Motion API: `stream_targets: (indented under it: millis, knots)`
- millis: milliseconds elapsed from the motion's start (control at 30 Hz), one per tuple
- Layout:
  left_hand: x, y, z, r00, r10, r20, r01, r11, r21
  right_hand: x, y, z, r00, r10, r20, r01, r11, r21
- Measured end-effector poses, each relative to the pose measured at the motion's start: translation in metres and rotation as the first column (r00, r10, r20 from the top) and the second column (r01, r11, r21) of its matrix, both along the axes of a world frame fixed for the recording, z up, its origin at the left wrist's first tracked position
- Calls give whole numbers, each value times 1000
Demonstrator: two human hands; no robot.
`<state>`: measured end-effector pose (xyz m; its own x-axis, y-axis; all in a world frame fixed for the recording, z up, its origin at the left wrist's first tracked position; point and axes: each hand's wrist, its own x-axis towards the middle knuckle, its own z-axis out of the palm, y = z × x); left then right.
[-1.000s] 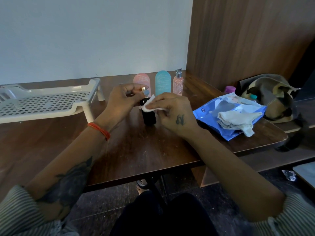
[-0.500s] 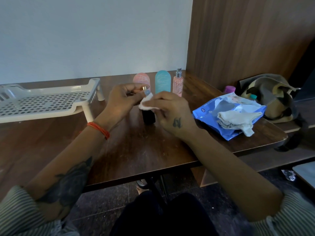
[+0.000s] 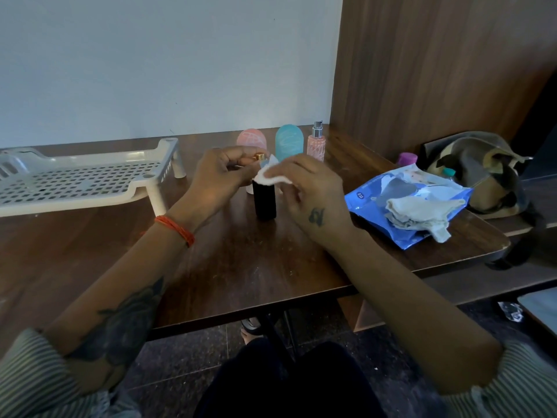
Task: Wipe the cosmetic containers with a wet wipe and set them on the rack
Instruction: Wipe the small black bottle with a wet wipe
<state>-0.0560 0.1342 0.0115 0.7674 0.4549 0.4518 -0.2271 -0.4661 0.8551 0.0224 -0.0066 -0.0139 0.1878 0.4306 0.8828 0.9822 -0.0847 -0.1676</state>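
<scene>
The head view shows a change over the last second: the white wet wipe (image 3: 269, 177) has been carried up from the shoulder of the tall black cylindrical bottle (image 3: 265, 200) to its gold-capped top, and the right hand (image 3: 310, 191) has lifted with it. The bottle has stayed upright on the desk at the same spot. From this it is judged that the body has been wiped and the cap is being finished, so that the bottle may soon be ready for the rack; nothing has yet been set there.

The large dark brown wooden desk (image 3: 241, 267) fills the middle of the view, with a pale wall behind it and a brown wood-grain panel to the right. The white perforated plastic rack (image 3: 78, 182) stands on the desk at the far left, well apart from the bottle, and nothing is seen on it. A blue wet-wipe packet (image 3: 376, 206) with crumpled used wipes (image 3: 419, 211) on it lies to the right, and a camouflage-patterned bag (image 3: 482, 173) lies beyond it.

The left hand (image 3: 220, 179) is curled round the bottle's top, steadying it; its grip is narrow. The right hand's grip is closed on the wipe, which is pinched and pressed against the cap.

Behind the hands stand a pink dome-topped container (image 3: 251, 140), a teal dome-topped container (image 3: 289, 143) and a pink spray bottle with a silver pump (image 3: 316, 146), all unwiped by the look of it.
</scene>
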Motion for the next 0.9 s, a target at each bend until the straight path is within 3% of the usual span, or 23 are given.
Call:
stream_targets:
  millis: [167, 267, 333, 433, 500, 667, 733, 800, 900]
  knots:
    - [-3, -3, 2, 1000, -10, -3, 10, 1000, -3, 3, -5, -1, 995, 84, -61, -97, 961, -259]
    - [-3, -4, 2, 1000, -24, -9, 24, 999, 22, 4, -5, -2, 1000, 13, -17, -19, 902, -431]
    - [-4, -3, 2, 999, -35, -4, 35, 999, 27, 4, -4, -2, 1000, 9, -10, -12, 936, -351]
    - [-4, -2, 2, 999, -48, 3, 48, 998, 39, -2, -4, 1, 999, 51, -3, -51, 996, -79]
    - [-4, -2, 2, 999, -48, 4, 47, 998, 42, -4, -3, 0, 997, 79, 7, -78, 994, -73]
    - [-5, -2, 2, 1000, -30, 6, 30, 999, 23, -5, -4, 0, 999, 37, -3, -34, 874, -484]
    - [-5, -1, 2, 1000, -30, 2, 30, 999, 32, -3, -4, 0, 999, -28, -18, 14, 847, -532]
    - [-4, -1, 2, 1000, -30, -5, 31, 998, 53, -2, -6, 0, 998, -62, -22, 48, 913, -405]
    - [-5, -2, 3, 1000, -30, -10, 31, 994, 109, -1, -6, 0, 997, -71, -41, 68, 995, -72]
